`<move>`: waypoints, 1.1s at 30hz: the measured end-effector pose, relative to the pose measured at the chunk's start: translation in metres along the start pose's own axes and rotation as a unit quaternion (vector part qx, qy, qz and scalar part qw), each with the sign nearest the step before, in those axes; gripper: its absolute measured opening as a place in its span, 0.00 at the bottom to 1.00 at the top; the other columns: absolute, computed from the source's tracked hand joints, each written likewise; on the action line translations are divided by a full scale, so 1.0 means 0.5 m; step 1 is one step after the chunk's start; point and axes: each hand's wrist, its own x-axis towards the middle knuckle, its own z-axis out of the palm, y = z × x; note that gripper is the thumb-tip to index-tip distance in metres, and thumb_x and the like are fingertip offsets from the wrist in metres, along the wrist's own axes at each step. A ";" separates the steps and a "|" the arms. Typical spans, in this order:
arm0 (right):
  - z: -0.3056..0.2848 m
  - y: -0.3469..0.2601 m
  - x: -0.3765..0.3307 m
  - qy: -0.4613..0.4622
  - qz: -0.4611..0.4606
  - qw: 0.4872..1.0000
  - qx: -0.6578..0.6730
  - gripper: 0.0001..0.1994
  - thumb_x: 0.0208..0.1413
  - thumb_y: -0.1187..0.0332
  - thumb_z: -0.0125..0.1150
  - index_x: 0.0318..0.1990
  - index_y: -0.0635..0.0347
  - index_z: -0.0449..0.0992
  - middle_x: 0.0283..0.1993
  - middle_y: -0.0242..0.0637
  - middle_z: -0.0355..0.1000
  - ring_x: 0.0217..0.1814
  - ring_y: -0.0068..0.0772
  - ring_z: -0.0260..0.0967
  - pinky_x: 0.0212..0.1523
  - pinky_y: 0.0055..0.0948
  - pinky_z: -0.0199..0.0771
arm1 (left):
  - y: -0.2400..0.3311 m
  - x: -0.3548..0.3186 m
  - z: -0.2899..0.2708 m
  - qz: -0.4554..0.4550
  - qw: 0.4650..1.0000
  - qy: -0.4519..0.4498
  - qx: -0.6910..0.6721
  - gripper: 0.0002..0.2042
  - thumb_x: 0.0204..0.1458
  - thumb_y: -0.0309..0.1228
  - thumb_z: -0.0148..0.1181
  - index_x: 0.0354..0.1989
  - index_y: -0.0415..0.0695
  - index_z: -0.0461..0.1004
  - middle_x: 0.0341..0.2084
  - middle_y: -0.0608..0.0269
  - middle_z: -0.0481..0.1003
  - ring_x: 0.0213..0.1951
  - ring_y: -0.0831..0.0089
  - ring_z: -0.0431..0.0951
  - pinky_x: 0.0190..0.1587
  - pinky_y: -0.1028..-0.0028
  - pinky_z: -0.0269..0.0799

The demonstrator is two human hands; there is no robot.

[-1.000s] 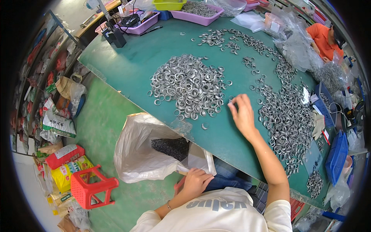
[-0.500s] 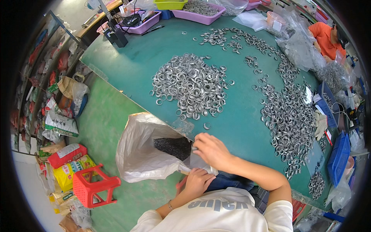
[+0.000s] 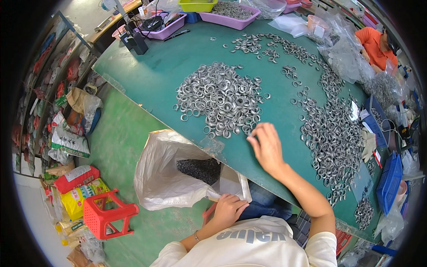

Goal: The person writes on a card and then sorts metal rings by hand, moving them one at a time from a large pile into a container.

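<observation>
My left hand (image 3: 229, 208) is closed on the near rim of a white woven sack (image 3: 162, 178), whose mouth gapes at the table edge. Dark grey small pieces (image 3: 200, 170) lie inside it. Above the table, my right hand (image 3: 267, 149) is at the near right edge of a heap of silver metal rings (image 3: 222, 98). Its thumb and fingertips come together at what looks like a metal ring (image 3: 249, 135), partly hidden by the fingers.
A larger spread of rings (image 3: 333, 142) covers the right of the green table (image 3: 155, 84). Blue baskets (image 3: 389, 182) line the right edge; purple trays (image 3: 231, 17) stand at the back. A red stool (image 3: 106, 213) is on the floor at left. Another person in orange (image 3: 376, 46) sits far right.
My right hand has moved from the sack's mouth, up and right, to the ring heap's edge. The lone ring near the table edge no longer shows there. The left hand stays on the sack.
</observation>
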 end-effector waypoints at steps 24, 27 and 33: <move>0.011 0.015 0.034 0.000 0.114 0.992 0.054 0.10 0.47 0.77 0.59 0.38 0.63 0.70 0.38 0.46 0.66 0.44 0.50 0.64 0.47 0.42 0.65 | 0.004 0.000 -0.002 0.006 1.000 -0.001 0.005 0.05 0.48 0.32 0.64 0.28 0.45 0.80 0.20 0.64 0.73 0.29 0.65 0.74 0.38 0.66 0.65; 0.030 0.061 0.033 -0.020 0.088 0.993 -0.073 0.11 0.47 0.74 0.62 0.38 0.63 0.70 0.40 0.45 0.65 0.46 0.48 0.63 0.45 0.41 0.64 | 0.003 0.006 0.000 0.015 1.000 0.006 0.005 0.05 0.48 0.33 0.64 0.28 0.45 0.80 0.20 0.64 0.73 0.28 0.65 0.74 0.38 0.66 0.65; 0.029 0.061 0.024 -0.090 0.010 0.959 -0.267 0.05 0.50 0.72 0.58 0.33 0.62 0.71 0.34 0.41 0.66 0.40 0.42 0.64 0.41 0.36 0.64 | 0.002 0.003 0.001 0.009 1.000 0.005 0.006 0.05 0.48 0.32 0.65 0.27 0.45 0.80 0.19 0.64 0.73 0.28 0.65 0.74 0.38 0.66 0.65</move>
